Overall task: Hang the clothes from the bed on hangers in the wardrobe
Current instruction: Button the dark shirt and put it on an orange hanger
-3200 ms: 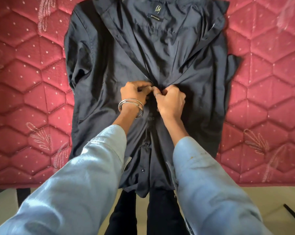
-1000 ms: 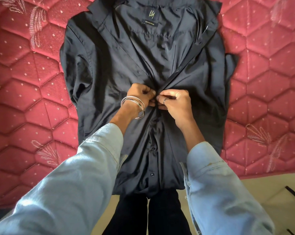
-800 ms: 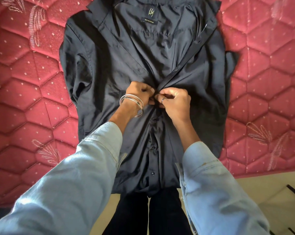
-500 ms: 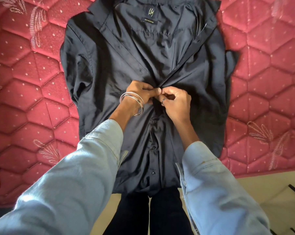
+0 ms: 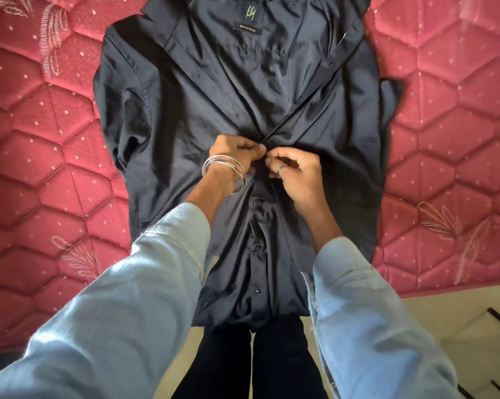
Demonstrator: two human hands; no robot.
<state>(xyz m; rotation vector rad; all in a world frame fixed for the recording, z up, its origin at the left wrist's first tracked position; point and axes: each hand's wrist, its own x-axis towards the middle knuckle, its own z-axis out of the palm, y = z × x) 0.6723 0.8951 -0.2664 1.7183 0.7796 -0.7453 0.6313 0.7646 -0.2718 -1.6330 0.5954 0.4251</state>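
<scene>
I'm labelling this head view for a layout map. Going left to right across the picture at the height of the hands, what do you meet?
Red quilted bed cover → dark shirt → silver bangles → left hand → right hand, both pinching the shirt's front edges → bed cover again.

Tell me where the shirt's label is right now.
In the head view, the label sits top centre inside the collar of the dark shirt, beyond both hands.
</scene>
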